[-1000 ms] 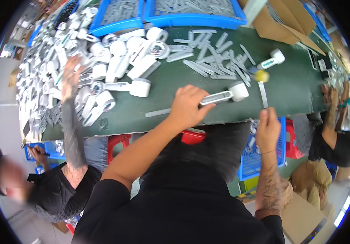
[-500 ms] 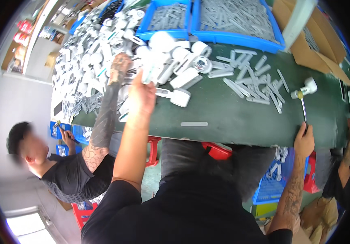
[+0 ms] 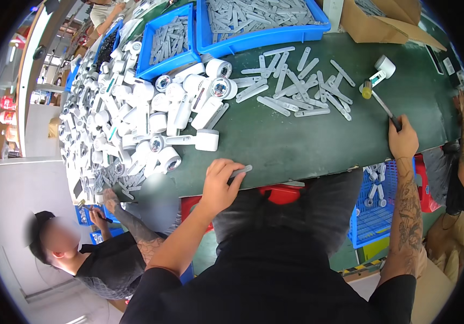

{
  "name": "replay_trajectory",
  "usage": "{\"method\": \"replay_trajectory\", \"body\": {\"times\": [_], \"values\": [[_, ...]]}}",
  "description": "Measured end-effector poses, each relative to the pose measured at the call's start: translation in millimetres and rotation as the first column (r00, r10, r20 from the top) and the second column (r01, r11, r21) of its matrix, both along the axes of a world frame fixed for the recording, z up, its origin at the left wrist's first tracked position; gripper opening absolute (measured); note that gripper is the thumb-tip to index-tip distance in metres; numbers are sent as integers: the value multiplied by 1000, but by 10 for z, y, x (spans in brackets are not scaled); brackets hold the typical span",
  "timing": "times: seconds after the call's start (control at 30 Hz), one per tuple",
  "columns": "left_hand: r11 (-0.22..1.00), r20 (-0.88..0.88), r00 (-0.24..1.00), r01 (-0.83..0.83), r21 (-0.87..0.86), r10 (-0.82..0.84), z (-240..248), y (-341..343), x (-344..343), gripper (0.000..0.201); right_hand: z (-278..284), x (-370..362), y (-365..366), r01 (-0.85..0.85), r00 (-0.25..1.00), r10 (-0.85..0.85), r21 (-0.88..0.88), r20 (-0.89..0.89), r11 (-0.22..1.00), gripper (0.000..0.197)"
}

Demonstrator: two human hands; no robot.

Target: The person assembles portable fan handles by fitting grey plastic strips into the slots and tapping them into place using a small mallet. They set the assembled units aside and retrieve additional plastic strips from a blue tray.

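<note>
My left hand point(image 3: 222, 186) is at the table's near edge, its thumb and fingers closed on a slim grey plastic strip point(image 3: 242, 170). At the right, my right hand point(image 3: 403, 137) grips a small hammer point(image 3: 385, 104) by its dark handle. The hammer's yellow head is close beside a white round-headed handheld device point(image 3: 380, 72) lying on the green tabletop; whether they touch I cannot tell. Another grey strip point(image 3: 295, 183) shows at the near edge. Several loose grey strips point(image 3: 302, 92) lie scattered in the middle of the table.
A large heap of white devices point(image 3: 159, 121) covers the table's left. Behind are two blue trays point(image 3: 267, 40) of grey strips and a cardboard box point(image 3: 375, 29). A blue basket point(image 3: 375, 229) stands below the right edge. A co-worker point(image 3: 110, 259) sits at the left.
My left hand has come back from the white heap to the near edge and closed on a grey strip. My right hand still holds the hammer by the white device. The view has turned.
</note>
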State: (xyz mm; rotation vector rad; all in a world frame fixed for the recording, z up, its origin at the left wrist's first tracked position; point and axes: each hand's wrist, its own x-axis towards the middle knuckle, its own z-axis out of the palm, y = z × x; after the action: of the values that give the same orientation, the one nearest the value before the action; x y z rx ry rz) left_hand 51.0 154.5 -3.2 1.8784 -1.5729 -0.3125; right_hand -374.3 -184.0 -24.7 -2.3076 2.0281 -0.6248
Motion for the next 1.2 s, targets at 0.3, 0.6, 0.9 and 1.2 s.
{"method": "replay_trajectory", "body": {"times": [0.3,0.6,0.9,1.2], "values": [[996,65,998,-9,-94,15,-128,-1272,-233,14,9,119,37,21,999,-22,31,34,999,26],[997,546,836,70,-18,-49,375,-2308,552,8,17,44,28,27,998,-27,1,61,1000,26],[965,364,916,228,-129,-168,376,-2328,612,14,11,41,-177,-112,920,188,-227,345,967,15],[962,-320,918,267,63,-234,402,-1390,-252,27,563,607,-1492,-235,954,243,-65,177,970,43]]}}
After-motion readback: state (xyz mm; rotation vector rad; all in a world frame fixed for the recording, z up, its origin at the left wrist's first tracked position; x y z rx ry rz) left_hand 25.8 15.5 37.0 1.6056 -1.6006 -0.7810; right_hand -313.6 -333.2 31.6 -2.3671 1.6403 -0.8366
